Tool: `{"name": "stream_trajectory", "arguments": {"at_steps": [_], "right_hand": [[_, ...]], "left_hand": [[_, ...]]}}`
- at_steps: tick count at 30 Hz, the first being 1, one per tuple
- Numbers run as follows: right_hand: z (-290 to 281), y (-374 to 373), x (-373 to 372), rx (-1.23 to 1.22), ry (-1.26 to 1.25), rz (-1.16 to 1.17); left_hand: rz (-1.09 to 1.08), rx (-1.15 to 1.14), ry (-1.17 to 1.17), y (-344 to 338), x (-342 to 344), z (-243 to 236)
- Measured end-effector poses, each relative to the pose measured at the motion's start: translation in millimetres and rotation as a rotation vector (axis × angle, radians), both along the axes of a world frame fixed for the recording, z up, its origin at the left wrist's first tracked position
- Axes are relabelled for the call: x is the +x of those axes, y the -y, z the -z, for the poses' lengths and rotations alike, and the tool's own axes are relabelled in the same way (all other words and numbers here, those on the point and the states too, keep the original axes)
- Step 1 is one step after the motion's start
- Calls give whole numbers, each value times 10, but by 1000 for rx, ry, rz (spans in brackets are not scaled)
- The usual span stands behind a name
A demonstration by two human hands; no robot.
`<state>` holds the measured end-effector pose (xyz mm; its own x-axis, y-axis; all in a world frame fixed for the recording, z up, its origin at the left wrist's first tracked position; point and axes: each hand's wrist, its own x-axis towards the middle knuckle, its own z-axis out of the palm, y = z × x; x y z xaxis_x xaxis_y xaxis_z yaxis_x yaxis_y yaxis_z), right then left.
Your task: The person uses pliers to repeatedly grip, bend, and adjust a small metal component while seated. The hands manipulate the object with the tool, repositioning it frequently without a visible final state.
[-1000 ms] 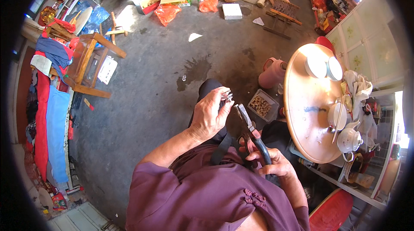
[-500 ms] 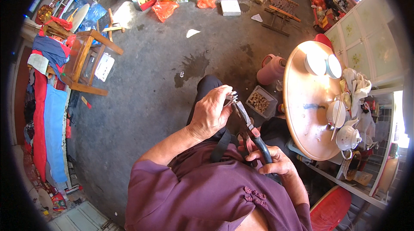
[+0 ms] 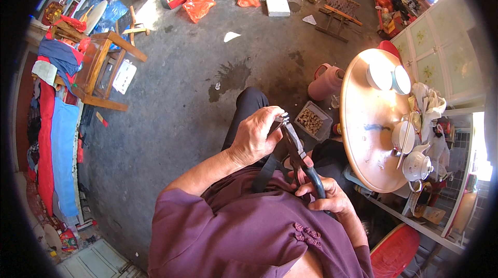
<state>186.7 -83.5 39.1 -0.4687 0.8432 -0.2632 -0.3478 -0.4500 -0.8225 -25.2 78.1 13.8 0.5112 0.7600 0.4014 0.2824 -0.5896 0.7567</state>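
My left hand (image 3: 254, 135) is closed, its thumb and fingers pinching a small shiny metal piece (image 3: 281, 119) whose exact kind I cannot make out. Against that piece lie the jaws of a pair of pliers (image 3: 294, 140) with red and black handles, slanting up and left from my lap. My right hand (image 3: 330, 195) is wrapped round the handles, and part of the lower handle is hidden by fingers and clothing. Just beyond the pliers, on the floor, stands a clear plastic box (image 3: 329, 123) holding tan, peanut-like pieces.
To the right is a round wooden table (image 3: 358, 138) with white bowls (image 3: 403, 137), chopsticks and a teapot (image 3: 416, 166). A pink jug (image 3: 326, 84) stands beside it. A wooden stool (image 3: 96, 73) lies left; a white block (image 3: 278, 7) and red bags (image 3: 197, 8) are far off.
My left hand and the metal piece have shifted down very slightly with the pliers' jaws. Both hands keep their holds.
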Motion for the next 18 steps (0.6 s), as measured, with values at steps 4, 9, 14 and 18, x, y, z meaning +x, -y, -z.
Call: {"name": "stream_trajectory", "arguments": {"at_steps": [4, 9, 14, 18], "right_hand": [[-26, 18, -20, 6, 5, 13], [-37, 57, -51, -10, -3, 44], [-34, 92, -14, 33, 20, 3], [-145, 103, -104, -8, 72, 65]], "left_hand": [[47, 41, 43, -29, -1, 68], [128, 125, 90, -96, 7, 162], [180, 247, 108, -143, 7, 196], [210, 326, 177, -169, 2, 312]]}}
